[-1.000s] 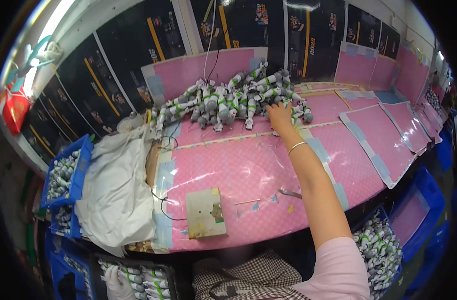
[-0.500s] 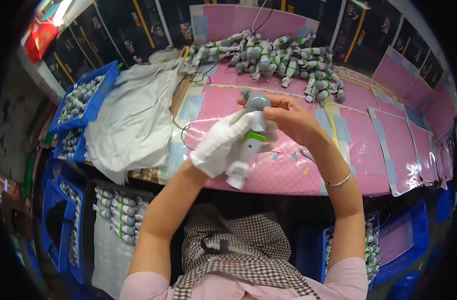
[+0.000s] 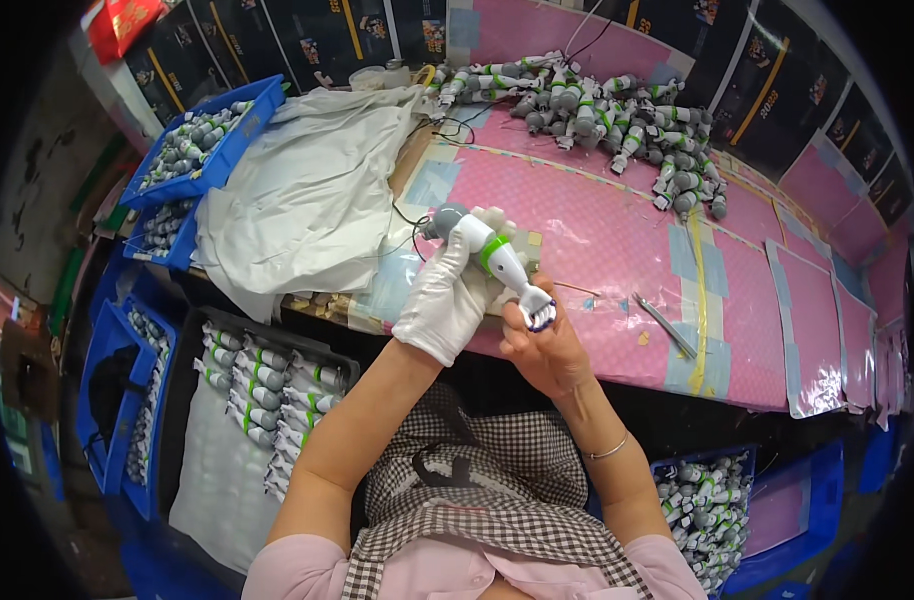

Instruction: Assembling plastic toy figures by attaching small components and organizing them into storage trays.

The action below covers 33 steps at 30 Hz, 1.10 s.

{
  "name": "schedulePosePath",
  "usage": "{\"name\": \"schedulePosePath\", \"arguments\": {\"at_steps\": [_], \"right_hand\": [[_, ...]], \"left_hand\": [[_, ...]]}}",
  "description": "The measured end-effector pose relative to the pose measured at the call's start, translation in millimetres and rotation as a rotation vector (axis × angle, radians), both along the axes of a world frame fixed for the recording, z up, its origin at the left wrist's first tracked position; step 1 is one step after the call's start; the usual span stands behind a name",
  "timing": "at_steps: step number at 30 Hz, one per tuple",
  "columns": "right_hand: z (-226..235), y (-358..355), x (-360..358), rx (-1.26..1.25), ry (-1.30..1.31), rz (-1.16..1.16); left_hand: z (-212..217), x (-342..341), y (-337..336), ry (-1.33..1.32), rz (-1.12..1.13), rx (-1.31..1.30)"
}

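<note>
A white toy arm (image 3: 505, 266) with a grey ball shoulder, a bright green band and a small fist is held over the table's front edge. My left hand (image 3: 443, 308), in a white glove, is closed around its upper part just below the grey ball. The arm slants, with the ball at upper left and the fist at lower right. My bare right hand (image 3: 555, 352) is closed at the fist end, its thumb and fingers against the white fist. Dark blue shows at the rim of the fist.
A heap of similar toy arms (image 3: 627, 120) lies at the back of the pink-covered table (image 3: 617, 230). Metal tweezers (image 3: 667, 327) lie to the right. White cloth (image 3: 297, 190) and a blue bin (image 3: 232, 150) are at left. Below stand a lined tray (image 3: 217, 470) and another bin of parts (image 3: 702, 520).
My right hand has moved from the grey ball down to the fist end. The toy arm has tilted, its ball end now farther left. My left hand keeps its hold.
</note>
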State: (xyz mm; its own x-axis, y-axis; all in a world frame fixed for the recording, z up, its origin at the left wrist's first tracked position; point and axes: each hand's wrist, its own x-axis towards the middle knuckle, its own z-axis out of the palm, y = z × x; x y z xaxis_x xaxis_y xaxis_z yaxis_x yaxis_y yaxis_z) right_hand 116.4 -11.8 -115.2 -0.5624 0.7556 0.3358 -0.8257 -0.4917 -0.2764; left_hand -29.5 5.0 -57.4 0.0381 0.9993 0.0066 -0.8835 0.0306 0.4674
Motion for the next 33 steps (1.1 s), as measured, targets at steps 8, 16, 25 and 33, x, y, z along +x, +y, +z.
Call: {"name": "schedulePosePath", "arguments": {"at_steps": [8,16,25,33], "right_hand": [[30.0,0.7,19.8,0.956,-1.028,-0.644],[44.2,38.7,42.7,-0.005,-1.014,-0.361],[25.8,42.9,54.1,-0.204,-0.754,-0.437],[13.4,50.7,52.8,0.52,-1.516,-0.662]], "left_hand": [[-11.0,-15.7,-4.0,-0.054,-0.252,-0.086],[-17.3,-1.5,-31.8,0.02,-0.439,-0.249],[-38.0,-2.7,-56.4,0.466,-0.477,-0.21],[-33.3,4.1,-57.8,0.086,-0.664,-0.391]]}}
